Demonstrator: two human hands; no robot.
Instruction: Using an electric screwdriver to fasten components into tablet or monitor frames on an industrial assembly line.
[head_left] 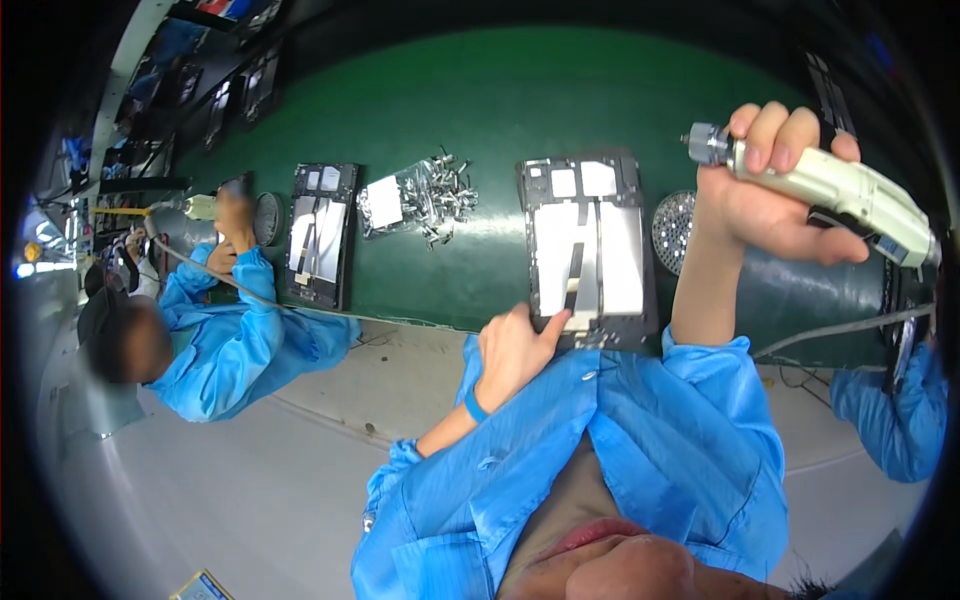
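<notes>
In my raised right hand (775,190) is a cream electric screwdriver (840,190). My fingers wrap around its body, and its silver nose points left. In front of me lies a flat black device frame (617,280) with bright silver panels. My left hand (515,350) grips the frame's lower left edge, thumb on top and the other fingers partly hidden beside it. A round dish (674,232) of small shiny parts, too small to tell apart, stands right of the frame. The screwdriver's tip is well away from the frame.
A pile of small metal parts (440,200) spills beside a clear bag with a white label (382,202) on the green table (450,100). Further left lies another black frame (322,235). A co-worker in blue (220,330) works there; another blue sleeve (890,420) shows at right. A grey cable (850,327) crosses the right edge.
</notes>
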